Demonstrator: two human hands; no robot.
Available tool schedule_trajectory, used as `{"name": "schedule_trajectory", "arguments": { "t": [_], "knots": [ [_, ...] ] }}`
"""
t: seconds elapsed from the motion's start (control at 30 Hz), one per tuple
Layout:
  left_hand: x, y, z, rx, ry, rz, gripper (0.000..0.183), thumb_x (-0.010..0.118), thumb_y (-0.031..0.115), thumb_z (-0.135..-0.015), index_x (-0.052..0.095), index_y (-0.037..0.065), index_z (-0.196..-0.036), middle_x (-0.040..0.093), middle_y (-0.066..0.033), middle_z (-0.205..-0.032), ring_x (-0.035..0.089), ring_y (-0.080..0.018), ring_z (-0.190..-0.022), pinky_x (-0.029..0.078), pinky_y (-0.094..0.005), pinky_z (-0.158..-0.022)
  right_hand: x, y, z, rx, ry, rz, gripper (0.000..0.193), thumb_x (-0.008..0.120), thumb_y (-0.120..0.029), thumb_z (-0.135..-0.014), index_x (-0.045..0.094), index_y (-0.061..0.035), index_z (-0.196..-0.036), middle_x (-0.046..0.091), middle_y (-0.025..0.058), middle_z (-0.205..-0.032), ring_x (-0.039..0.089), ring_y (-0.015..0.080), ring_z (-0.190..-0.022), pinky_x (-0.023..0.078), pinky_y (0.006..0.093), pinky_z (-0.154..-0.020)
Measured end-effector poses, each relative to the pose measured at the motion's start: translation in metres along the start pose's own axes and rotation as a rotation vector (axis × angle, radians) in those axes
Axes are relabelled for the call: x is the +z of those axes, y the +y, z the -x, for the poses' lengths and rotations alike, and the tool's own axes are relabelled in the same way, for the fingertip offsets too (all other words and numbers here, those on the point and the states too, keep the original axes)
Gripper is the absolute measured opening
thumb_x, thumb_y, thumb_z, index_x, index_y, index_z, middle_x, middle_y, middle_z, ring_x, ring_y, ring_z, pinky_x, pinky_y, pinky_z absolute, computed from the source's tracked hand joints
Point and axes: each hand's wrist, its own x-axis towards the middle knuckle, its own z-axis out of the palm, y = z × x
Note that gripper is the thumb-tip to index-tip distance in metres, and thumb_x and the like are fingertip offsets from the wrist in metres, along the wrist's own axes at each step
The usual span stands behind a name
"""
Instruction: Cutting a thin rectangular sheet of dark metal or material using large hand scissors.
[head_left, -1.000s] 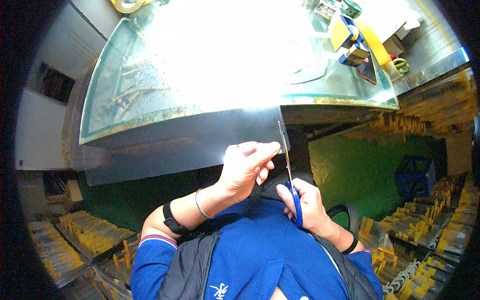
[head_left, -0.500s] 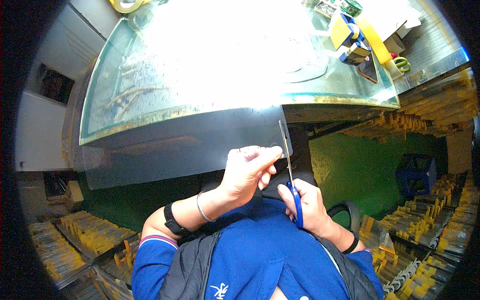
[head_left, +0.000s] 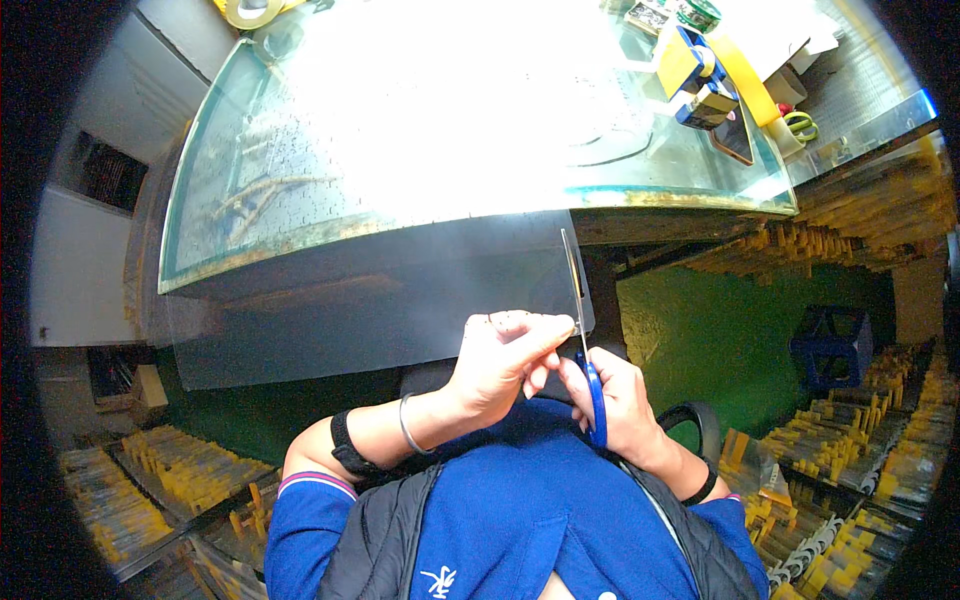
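A clear, thin plastic sheet (head_left: 380, 310) stretches out from the glass table's front edge toward me and off to the left. My left hand (head_left: 505, 365) pinches the sheet close to its right-hand edge, thumb on top. Scissors with blue handles (head_left: 597, 400) are gripped in my right hand (head_left: 622, 405), their long blades pointing away from me along that edge. The blades look nearly closed, one lying against the sheet's margin. Both hands are close together in front of my body, the left fingertips just beside the scissors' pivot.
A brightly lit glass-topped table (head_left: 680, 203) fills the far side. On its right lie a blue tape dispenser (head_left: 705, 105), a phone (head_left: 733, 138) and green-handled scissors (head_left: 801, 126). A blue stool (head_left: 830, 345) stands on the green floor. Racks of yellow-edged pieces (head_left: 850, 420) flank me.
My left hand has shifted slightly toward me and to the right, with the sheet's edge. The scissors have moved a little farther forward along it.
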Motion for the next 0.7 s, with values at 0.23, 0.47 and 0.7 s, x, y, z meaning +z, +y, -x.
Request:
{"name": "schedule_trajectory", "arguments": {
  "t": [0.23, 0.47, 0.7],
  "knots": [
    [0.001, 0.002, 0.004, -0.012, -0.024, -0.003, 0.016, 0.067, 0.017, -0.080, 0.064, 0.002, -0.077, 0.058, -0.0029, -0.059, 0.049, -0.0052, -0.043, 0.036, -0.0172, -0.036, -0.001, -0.007, 0.003, 0.085, -0.028, -0.055, 0.035, 0.059, -0.028, -0.085, 0.048, -0.0034, -0.063, 0.050, 0.0051, -0.051, 0.048, 0.0094, -0.046, 0.038, 0.0265, -0.042],
    [0.003, 0.000, 0.012, -0.053, -0.080, -0.101, 0.022, 0.065, 0.022, -0.082, 0.064, 0.001, -0.075, 0.059, -0.0038, -0.060, 0.050, -0.0052, -0.043, 0.037, -0.0168, -0.037, -0.002, 0.015, -0.005, -0.133, 0.015, -0.047, 0.025, 0.058, -0.021, -0.082, 0.052, 0.0004, -0.070, 0.051, 0.0087, -0.058, 0.047, 0.0127, -0.053, 0.039, 0.0298, -0.049],
    [0.006, -0.001, 0.013, -0.062, -0.050, -0.106, 0.019, 0.065, 0.019, -0.082, 0.062, 0.002, -0.073, 0.057, -0.0038, -0.057, 0.046, -0.0063, -0.038, 0.034, -0.0189, -0.034, -0.005, 0.004, -0.003, 0.019, -0.024, -0.072, 0.022, 0.058, -0.018, -0.081, 0.053, 0.0009, -0.072, 0.051, 0.0097, -0.059, 0.049, 0.0134, -0.056, 0.039, 0.0299, -0.049]
  ]
}}
